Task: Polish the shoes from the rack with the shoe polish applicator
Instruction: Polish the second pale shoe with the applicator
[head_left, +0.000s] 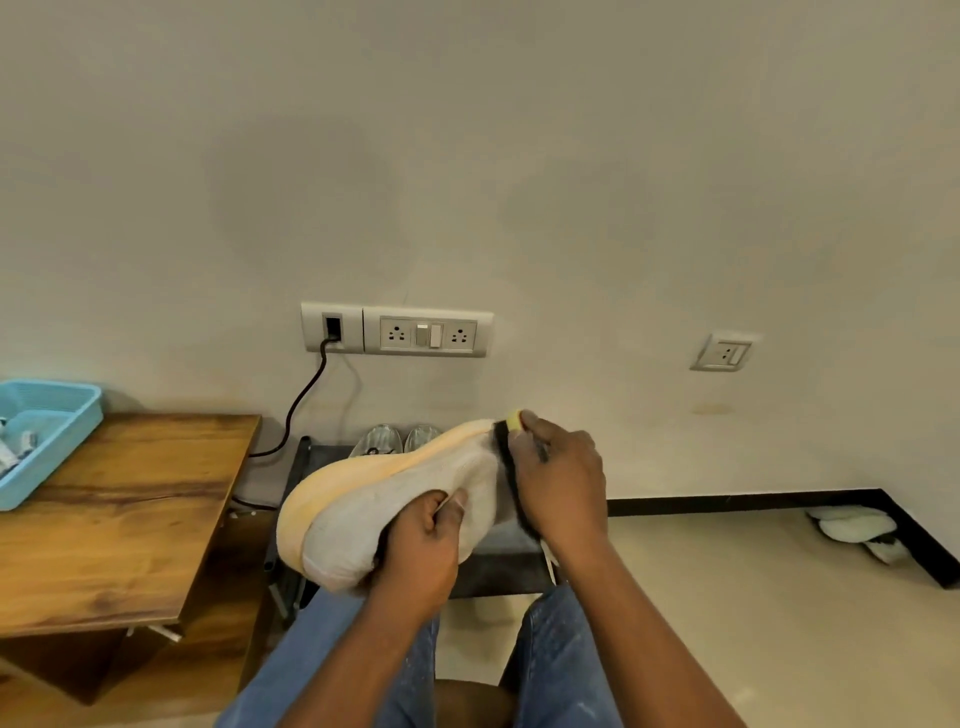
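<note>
A white sneaker (363, 509) with a pale orange sole is held on its side above my lap. My left hand (421, 551) grips it at the opening, thumb on the upper. My right hand (558, 483) holds the shoe polish applicator (506, 447), a black brush with a yellow end, against the shoe's toe end. Behind the shoe stands the dark shoe rack (493, 561), with a grey pair of shoes (400, 439) on its top at the back.
A wooden table (119, 519) stands at the left with a blue plastic basket (67, 415) on it. A black cable (301, 405) hangs from the wall socket plate (397, 330). Another white shoe (857, 527) lies on the floor by the black skirting at right.
</note>
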